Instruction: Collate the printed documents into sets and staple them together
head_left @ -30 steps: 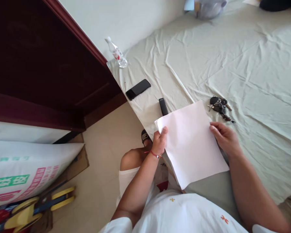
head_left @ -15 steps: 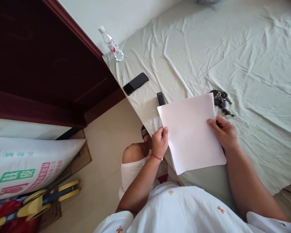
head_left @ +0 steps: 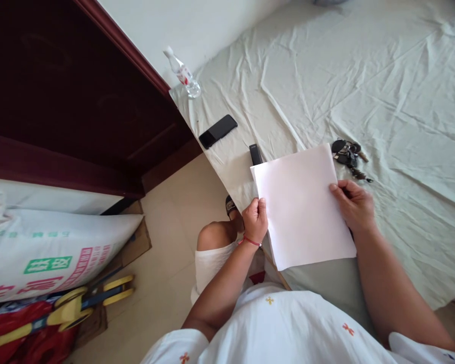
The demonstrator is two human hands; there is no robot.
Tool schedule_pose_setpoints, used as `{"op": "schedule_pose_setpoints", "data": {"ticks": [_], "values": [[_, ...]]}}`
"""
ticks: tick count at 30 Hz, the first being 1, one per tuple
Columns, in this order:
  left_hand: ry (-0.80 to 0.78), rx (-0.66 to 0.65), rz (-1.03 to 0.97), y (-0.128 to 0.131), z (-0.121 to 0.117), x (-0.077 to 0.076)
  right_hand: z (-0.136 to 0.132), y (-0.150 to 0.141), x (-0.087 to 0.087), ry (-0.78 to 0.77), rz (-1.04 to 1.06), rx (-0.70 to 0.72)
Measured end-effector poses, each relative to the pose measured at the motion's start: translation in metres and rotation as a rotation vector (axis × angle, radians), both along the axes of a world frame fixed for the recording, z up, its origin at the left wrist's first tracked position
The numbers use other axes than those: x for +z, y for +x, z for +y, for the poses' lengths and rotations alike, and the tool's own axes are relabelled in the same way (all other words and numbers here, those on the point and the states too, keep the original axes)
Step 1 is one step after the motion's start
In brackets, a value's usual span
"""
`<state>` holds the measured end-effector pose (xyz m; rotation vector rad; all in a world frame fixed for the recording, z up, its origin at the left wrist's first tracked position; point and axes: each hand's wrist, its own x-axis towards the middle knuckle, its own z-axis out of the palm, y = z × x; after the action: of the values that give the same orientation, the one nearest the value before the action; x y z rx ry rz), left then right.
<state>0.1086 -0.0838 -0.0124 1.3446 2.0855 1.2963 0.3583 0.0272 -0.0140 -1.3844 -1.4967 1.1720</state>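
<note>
White blank paper [head_left: 305, 212], apparently several sheets together, is held up between my two hands over the near edge of the cloth-covered surface. My left hand [head_left: 255, 221] grips its left edge, thumb on top and fingers curled beneath. On the opposite edge my right hand [head_left: 354, 205] pinches the paper with the thumb over its face; the other fingers are partly hidden. Just beyond the paper's far left corner lies a small black object [head_left: 255, 154], partly covered by it. A bunch of keys [head_left: 351, 156] rests by the far right corner.
A black phone [head_left: 218, 131] lies on the wrinkled pale green cloth [head_left: 402, 126]. Near the wall stands a clear plastic bottle [head_left: 184, 73]. On the floor at left are a printed white sack [head_left: 72, 242] and a yellow and blue item [head_left: 76, 308], beside a dark red door [head_left: 60, 96].
The view has shifted slightly, so most things appear a little further right. Both hands keep the same hold on the paper.
</note>
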Motion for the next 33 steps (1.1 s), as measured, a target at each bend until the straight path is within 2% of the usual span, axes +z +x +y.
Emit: {"op": "schedule_pose_setpoints", "data": {"ticks": [4, 9, 16, 28, 30, 33], "values": [[-0.003, 0.012, 0.047, 0.001, 0.003, -0.003, 0.001, -0.003, 0.001, 0.073, -0.104, 0.004], [-0.017, 0.046, 0.027, 0.0, 0.003, -0.005, 0.002, -0.008, 0.005, 0.133, -0.025, -0.059], [-0.029, 0.05, -0.016, -0.001, 0.001, -0.005, 0.002, -0.009, 0.002, 0.11, 0.013, -0.091], [-0.02, 0.054, -0.009, -0.001, 0.003, -0.006, 0.002, -0.009, 0.002, 0.087, -0.008, -0.041], [-0.02, 0.065, -0.007, -0.001, 0.003, -0.006, 0.0, -0.01, 0.003, 0.122, 0.001, -0.048], [-0.027, 0.081, -0.008, -0.001, 0.003, -0.007, -0.005, -0.014, 0.008, 0.285, -0.068, -0.096]]}}
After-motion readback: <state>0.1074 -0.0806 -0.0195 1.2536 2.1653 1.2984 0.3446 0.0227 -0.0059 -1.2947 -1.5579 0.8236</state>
